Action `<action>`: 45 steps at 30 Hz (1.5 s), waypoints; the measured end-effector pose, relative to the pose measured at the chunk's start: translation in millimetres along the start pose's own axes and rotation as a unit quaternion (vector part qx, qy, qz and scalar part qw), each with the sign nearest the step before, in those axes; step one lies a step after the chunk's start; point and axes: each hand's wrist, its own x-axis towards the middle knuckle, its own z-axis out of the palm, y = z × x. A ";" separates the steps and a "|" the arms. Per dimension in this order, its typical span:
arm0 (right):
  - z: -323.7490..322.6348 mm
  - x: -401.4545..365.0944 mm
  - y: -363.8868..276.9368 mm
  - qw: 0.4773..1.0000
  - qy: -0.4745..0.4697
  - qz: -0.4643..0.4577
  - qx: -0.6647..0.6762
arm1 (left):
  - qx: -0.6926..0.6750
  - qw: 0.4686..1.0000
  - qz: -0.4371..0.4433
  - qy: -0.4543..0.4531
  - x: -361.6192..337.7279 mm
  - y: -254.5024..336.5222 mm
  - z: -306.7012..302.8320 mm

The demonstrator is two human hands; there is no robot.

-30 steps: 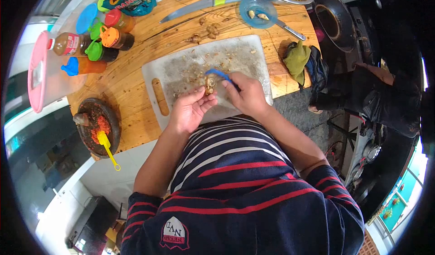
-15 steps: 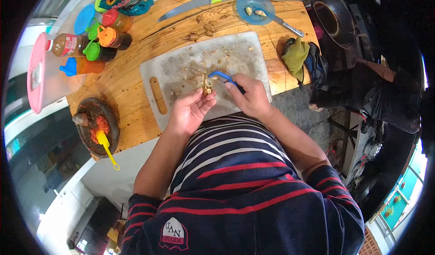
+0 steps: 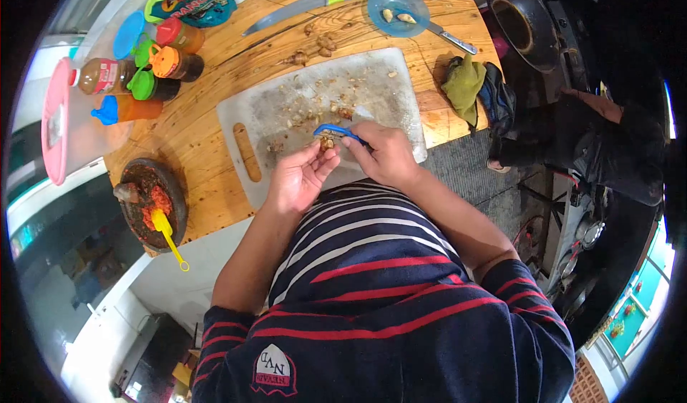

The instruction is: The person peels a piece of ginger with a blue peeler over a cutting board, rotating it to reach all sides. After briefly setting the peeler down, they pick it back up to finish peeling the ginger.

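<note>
My left hand (image 3: 295,180) pinches a small knobby piece of ginger (image 3: 327,143), brown and partly peeled, between thumb and fingertips. My right hand (image 3: 388,154) is closed round a blue peeler (image 3: 335,128), whose head lies against the top of the ginger; its handle is mostly covered by my fingers. Both hands are over the near part of a worn white cutting board (image 3: 388,65), strewn with brown peelings (image 3: 346,113). Beyond the board, unpeeled knobby roots (image 3: 325,44) lie on the wooden table (image 3: 222,63).
A blue plate (image 3: 381,2) holds pale peeled pieces, with a small knife (image 3: 453,39) resting on it. Further back lies a large knife (image 3: 286,13). Sauce bottles (image 3: 136,108) and a stone mortar (image 3: 177,220) with red paste stand left. At right, a person (image 3: 608,142) sits beside a wok (image 3: 533,27).
The blue peeler has moved left across the top of the ginger, and my right hand has shifted slightly left with it. My left hand stays nearly in place.
</note>
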 end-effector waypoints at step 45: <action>-11.2 -2.9 8.1 0.991 0.002 0.122 0.062 | 0.226 0.967 0.120 0.018 -7.2 -0.6 17.4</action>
